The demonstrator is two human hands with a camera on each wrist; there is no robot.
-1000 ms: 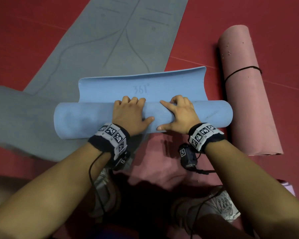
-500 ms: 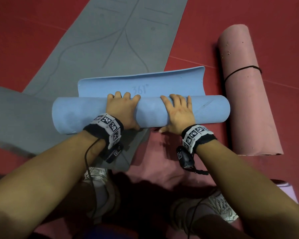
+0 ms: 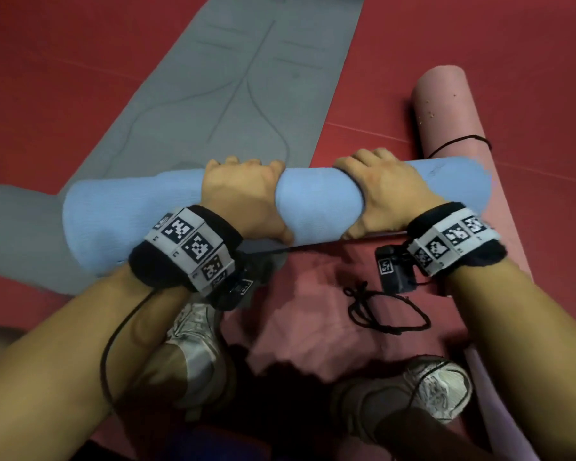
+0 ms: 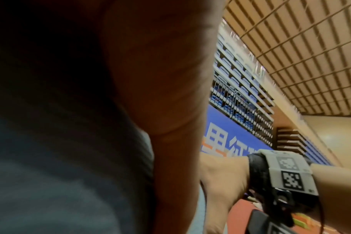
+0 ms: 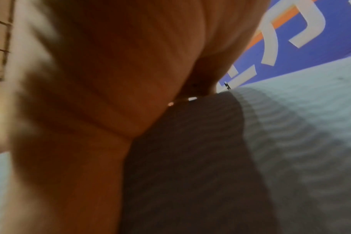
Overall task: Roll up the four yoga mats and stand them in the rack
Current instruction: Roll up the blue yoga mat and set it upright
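Note:
A light blue yoga mat [image 3: 316, 207], fully rolled, lies crosswise in front of me in the head view. My left hand [image 3: 243, 197] grips it left of centre, fingers curled over the far side. My right hand [image 3: 383, 194] grips it right of centre the same way. The roll's ribbed surface [image 5: 291, 126] fills the right wrist view under my palm. A grey mat [image 3: 240, 78] lies flat and unrolled behind the roll. A pink mat [image 3: 453, 128], rolled and tied with a black cord, lies at the right. No rack is in view.
A loose black cord [image 3: 386, 311] lies on the red floor [image 3: 64, 78] between my shoes [image 3: 197, 337]. A pale purple mat edge [image 3: 499, 410] shows at the lower right. The left wrist view shows stadium seating [image 4: 240, 88] and a blue banner [image 4: 226, 139].
The flat blue tail has been rolled in. Both hands went from pressing on top of the roll to gripping around it, and the roll looks nearer and larger.

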